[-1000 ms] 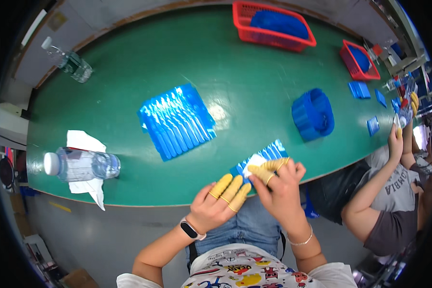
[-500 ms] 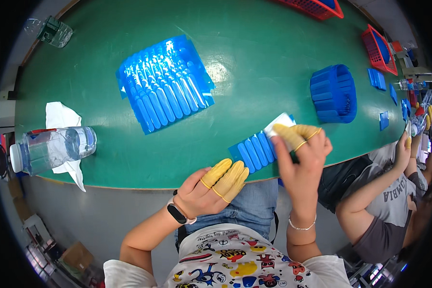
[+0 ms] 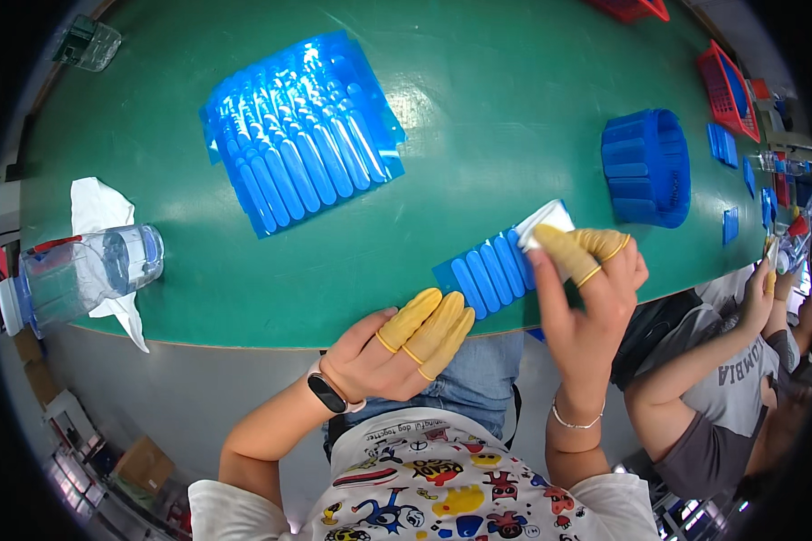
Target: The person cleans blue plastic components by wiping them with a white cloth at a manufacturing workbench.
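Observation:
A small blue ribbed plastic strip (image 3: 489, 277) lies slantwise near the table's front edge. My left hand (image 3: 383, 352), with yellow finger cots on several fingers, rests flat at its near left corner, fingers stretched out and touching or nearly touching it. In my right hand (image 3: 594, 293), also wearing yellow finger cots, a folded white wipe (image 3: 547, 222) is pinched and pressed onto the strip's right end. The wipe and fingers cover that end. Farther left on the table lies a large blue ribbed plastic sheet (image 3: 302, 144), shiny with reflections.
A blue ribbed ring-shaped holder (image 3: 636, 171) stands to the right on the green table (image 3: 496, 108). At left, a clear bottle (image 3: 90, 270) lies over white tissue (image 3: 99, 203); another bottle (image 3: 88, 43) is farther back. A red basket (image 3: 729, 90) and a co-worker's arm (image 3: 704, 356) are at right.
My right hand has slid the wipe rightward along the strip, over its far end. My left hand stays by the left corner. The whole view has shifted slightly.

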